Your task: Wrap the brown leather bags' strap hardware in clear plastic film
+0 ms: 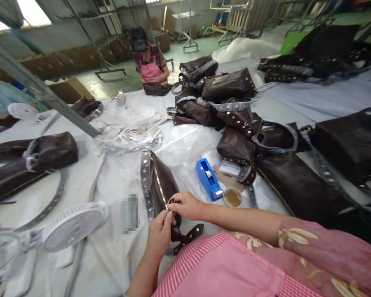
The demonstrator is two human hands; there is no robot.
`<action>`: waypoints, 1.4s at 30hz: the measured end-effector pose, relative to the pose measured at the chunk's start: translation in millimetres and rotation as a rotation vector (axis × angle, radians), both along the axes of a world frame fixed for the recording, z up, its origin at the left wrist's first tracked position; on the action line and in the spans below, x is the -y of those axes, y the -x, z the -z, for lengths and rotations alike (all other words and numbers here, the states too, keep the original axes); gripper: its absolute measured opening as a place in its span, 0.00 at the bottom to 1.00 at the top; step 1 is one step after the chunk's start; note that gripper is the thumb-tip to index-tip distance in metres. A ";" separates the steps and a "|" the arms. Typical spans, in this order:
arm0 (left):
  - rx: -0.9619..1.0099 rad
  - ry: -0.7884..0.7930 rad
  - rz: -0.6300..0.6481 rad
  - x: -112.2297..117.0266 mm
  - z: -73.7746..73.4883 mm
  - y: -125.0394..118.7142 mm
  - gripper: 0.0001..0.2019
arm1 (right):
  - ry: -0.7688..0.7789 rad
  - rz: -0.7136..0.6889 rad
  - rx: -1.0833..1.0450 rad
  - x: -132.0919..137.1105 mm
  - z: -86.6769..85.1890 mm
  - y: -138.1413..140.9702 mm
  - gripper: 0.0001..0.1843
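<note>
A dark brown leather handbag [165, 177] lies in front of me, with a gold zipper along its top and a strap studded with metal rivets, wrapped in clear film, on its left side. My left hand [160, 231] pinches the near end of the zipper between thumb and fingers. Meeting it there, my right hand [185, 206] is closed on the same spot, fingertips touching a small dark piece at the zipper's end. Its exact form is hidden by the fingers. A dark strap end [193, 235] with rivets hangs toward my apron.
Right of the bag are a blue tape dispenser [208, 179] and a round tub of brown paste [233, 197]. A white fan [76, 225] stands at left. More brown bags [228, 84] are piled ahead. A co-worker [151, 66] in a pink apron handles a bag across the table.
</note>
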State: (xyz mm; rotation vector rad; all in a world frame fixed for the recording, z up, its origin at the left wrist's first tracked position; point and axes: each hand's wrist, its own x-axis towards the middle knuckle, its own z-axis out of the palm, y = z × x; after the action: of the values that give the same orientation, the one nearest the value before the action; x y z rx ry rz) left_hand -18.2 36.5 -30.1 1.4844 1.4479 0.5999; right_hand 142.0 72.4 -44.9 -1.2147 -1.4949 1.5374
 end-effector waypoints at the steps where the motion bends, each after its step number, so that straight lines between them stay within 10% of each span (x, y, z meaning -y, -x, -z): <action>1: -0.005 0.006 -0.013 -0.8 0.5 -0.4 0.20 | -0.067 0.027 0.046 1.8 -0.8 -9.0 0.08; 8: 0.080 0.080 -0.150 -1.6 7.4 3.5 0.22 | -0.260 0.346 0.600 33.0 28.2 -141.7 0.14; 13: 0.092 0.099 -0.248 -3.0 1.2 -8.5 0.26 | 0.122 0.059 1.112 72.8 81.4 -209.9 0.19; 17: 0.072 0.100 -0.265 -6.3 -5.2 -17.5 0.29 | 0.218 -0.004 1.190 88.2 104.1 -214.4 0.30; 22: 0.069 0.130 -0.282 -6.8 -7.4 -15.5 0.31 | 0.132 0.069 1.156 70.5 95.9 -213.1 0.16; 29: 0.099 0.137 -0.328 -5.1 -9.5 -11.8 0.31 | -0.002 0.288 1.167 -7.7 70.3 -207.4 0.18; 42: 0.059 0.200 -0.358 5.0 4.8 4.4 0.33 | -0.054 0.186 1.243 -115.9 88.3 -195.3 0.16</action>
State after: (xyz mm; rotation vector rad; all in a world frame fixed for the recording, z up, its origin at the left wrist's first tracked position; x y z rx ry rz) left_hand -22.6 31.5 -35.0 1.0523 1.6884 0.6849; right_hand 337.3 188.3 -133.2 -2.3878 -1.9806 0.5101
